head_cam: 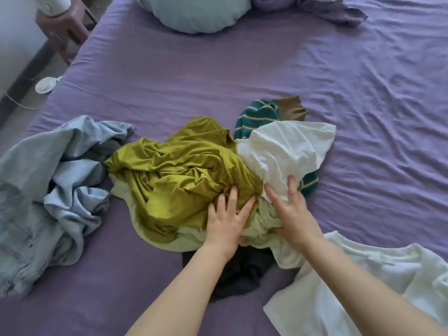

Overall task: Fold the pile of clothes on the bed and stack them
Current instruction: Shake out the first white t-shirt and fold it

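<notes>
Head view looks down on a bed [169, 69] with a purple sheet, where the pile of clothes [218, 170] lies near the middle. Left hand [226, 220] rests with fingers spread flat on an olive-green garment [174, 170]. Right hand [292, 209] pinches a fold of a white garment [286, 149] just right of it. A striped green piece [258, 115] peeks out behind. Pale denim [48, 190] lies to the left, a white shirt [351, 282] at near right, a pillow [194, 13] far off.
</notes>
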Available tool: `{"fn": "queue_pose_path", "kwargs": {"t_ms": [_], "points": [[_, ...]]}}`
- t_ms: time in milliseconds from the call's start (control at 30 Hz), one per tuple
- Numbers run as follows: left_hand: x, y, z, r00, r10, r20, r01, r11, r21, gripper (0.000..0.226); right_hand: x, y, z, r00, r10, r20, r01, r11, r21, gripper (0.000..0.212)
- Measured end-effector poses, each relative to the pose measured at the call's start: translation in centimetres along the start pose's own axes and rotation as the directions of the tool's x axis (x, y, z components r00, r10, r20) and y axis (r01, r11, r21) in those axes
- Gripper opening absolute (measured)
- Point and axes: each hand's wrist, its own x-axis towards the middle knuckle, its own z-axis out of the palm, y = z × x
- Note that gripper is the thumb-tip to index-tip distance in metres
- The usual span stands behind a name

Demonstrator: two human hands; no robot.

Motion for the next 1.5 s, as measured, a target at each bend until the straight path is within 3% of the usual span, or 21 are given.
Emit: {"fn": "queue_pose_path", "kwargs": {"t_ms": [67,133,300,500,600,700,767,867,1067,1233,1333,1433,1500], "points": [[0.3,-1.6,-0.8,0.996,0.049,-0.08,-0.05,0.999,-0.019,0.082,0.4,-1.6,0.0,0.997,0.017,-0.073,-0.013,0.998,0.06,0.1],[0.5,-3.4,-2.0,0.99,0.085,-0.109,-0.092,0.994,-0.063,0.074,0.7,-3.4,-0.3,0.992,0.049,-0.116,-0.033,0.991,0.13,0.086],[-1.8,-8.3,-7.0,0.967,0.062,-0.248,-0.129,0.956,-0.264,0.073,1.5,-8.3,-3.7,0.975,-0.016,-0.223,0.068,0.971,0.229,0.082],[-7.0,-16.6,-15.3,0.906,-0.172,-0.387,-0.035,0.881,-0.472,0.077,4.3,-18.2,-9.7,0.927,-0.226,-0.298,0.313,0.905,0.287,0.078],[-9.7,-20.3,-16.3,0.925,-0.259,-0.279,0.068,0.834,-0.548,0.084,5.9,-22.4,-10.4,0.922,-0.348,-0.168,0.378,0.902,0.206,0.082],[-11.3,-21.5,-13.3,0.964,-0.265,-0.012,0.234,0.873,-0.428,0.094,6.3,-24.2,-7.4,0.938,-0.343,0.055,0.346,0.934,-0.087,0.088],[-12.0,-20.6,-9.6,0.947,-0.267,0.176,0.308,0.912,-0.272,0.09,5.4,-23.8,-3.5,0.938,-0.255,0.234,0.303,0.933,-0.195,0.092],[-12.0,-18.7,-4.3,0.931,-0.272,0.245,0.314,0.936,-0.156,0.079,3.9,-21.9,1.7,0.931,-0.158,0.33,0.243,0.941,-0.236,0.09],[-11.4,-17.4,-1.7,0.909,-0.382,0.166,0.406,0.902,-0.145,0.079,2.1,-19.8,2.7,0.95,-0.2,0.238,0.23,0.968,-0.102,0.077],[-13.5,-11.6,-3.9,0.817,-0.574,-0.054,0.54,0.795,-0.277,0.072,-3.4,-14.5,1.0,0.975,-0.08,0.207,0.097,0.993,-0.073,0.065],[-13.6,-5.7,-4.3,0.879,-0.427,-0.214,0.341,0.874,-0.347,0.071,-7.8,-9.5,0.1,0.98,0.018,0.198,0.002,0.995,-0.104,0.06],[-13.6,1.1,-4.4,0.969,-0.237,-0.069,0.187,0.885,-0.426,0.065,-12.2,-4.2,-0.6,0.974,0.088,0.208,-0.067,0.992,-0.108,0.053],[-12.9,5.1,-3.2,0.994,-0.103,0.034,0.107,0.875,-0.472,0.058,-14.1,-0.6,-1.2,0.977,0.089,0.194,-0.068,0.991,-0.111,0.045]]}}
